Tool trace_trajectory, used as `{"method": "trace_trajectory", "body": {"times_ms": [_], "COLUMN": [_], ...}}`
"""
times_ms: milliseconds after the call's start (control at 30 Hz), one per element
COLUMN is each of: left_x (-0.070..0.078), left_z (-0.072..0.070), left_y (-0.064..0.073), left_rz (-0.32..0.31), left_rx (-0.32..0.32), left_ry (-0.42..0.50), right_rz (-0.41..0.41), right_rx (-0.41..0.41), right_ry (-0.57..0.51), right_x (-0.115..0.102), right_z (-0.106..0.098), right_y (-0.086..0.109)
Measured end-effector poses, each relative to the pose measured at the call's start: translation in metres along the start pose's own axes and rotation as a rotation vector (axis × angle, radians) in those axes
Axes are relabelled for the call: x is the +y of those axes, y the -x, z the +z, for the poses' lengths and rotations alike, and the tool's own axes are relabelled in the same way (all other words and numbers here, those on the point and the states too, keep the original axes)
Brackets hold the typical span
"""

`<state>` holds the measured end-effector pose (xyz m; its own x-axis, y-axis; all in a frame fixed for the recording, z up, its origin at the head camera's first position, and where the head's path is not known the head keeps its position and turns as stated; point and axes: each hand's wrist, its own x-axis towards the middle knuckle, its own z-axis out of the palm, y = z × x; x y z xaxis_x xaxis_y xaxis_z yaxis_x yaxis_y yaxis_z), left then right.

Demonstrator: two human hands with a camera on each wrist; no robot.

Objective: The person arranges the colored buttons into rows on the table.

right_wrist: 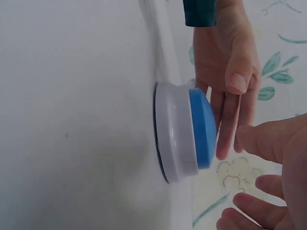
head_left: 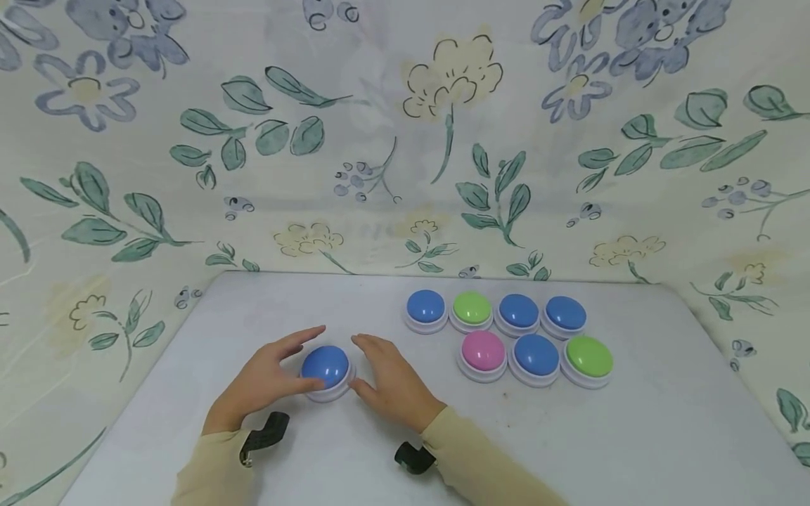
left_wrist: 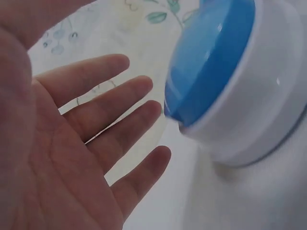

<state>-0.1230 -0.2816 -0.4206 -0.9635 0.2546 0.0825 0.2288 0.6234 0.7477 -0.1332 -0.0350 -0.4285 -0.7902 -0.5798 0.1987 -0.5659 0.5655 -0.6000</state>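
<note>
A blue push button (head_left: 325, 365) with a round white base sits on the white table, between my two hands. My left hand (head_left: 262, 379) curves around its left side with fingers spread, the thumb overlapping the dome's near edge in the head view. In the left wrist view, the fingers (left_wrist: 115, 110) are extended beside the blue push button (left_wrist: 211, 62), apart from it. My right hand (head_left: 395, 383) is at the button's right, fingers and thumb parted. The right wrist view shows the button's white base (right_wrist: 175, 134) flat on the table, with the right thumb (right_wrist: 268, 139) near the dome.
Several more push buttons stand in two rows to the right, among them a pink one (head_left: 484, 351), a green one (head_left: 589, 357) and a blue one (head_left: 426, 307). A floral cloth (head_left: 380, 140) hangs behind the white table (head_left: 633, 436). Each wrist wears a dark camera mount (head_left: 414, 458).
</note>
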Motion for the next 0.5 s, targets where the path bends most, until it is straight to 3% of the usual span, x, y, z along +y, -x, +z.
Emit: {"method": "trace_trajectory", "body": {"times_ms": [300,500], "left_x": [-0.015,-0.020], "left_z": [-0.002,-0.001], "left_y": [0.004,0.002], "left_rz": [0.015,-0.016], "left_rx": [-0.027,-0.060], "left_ry": [0.033,0.055], "right_rz": [-0.009,0.028], "right_rx": [-0.010,-0.031], "right_ry": [0.015,-0.012], "right_x": [-0.007,-0.010], "right_z": [0.020,0.029], "right_y": [-0.012,-0.016]}}
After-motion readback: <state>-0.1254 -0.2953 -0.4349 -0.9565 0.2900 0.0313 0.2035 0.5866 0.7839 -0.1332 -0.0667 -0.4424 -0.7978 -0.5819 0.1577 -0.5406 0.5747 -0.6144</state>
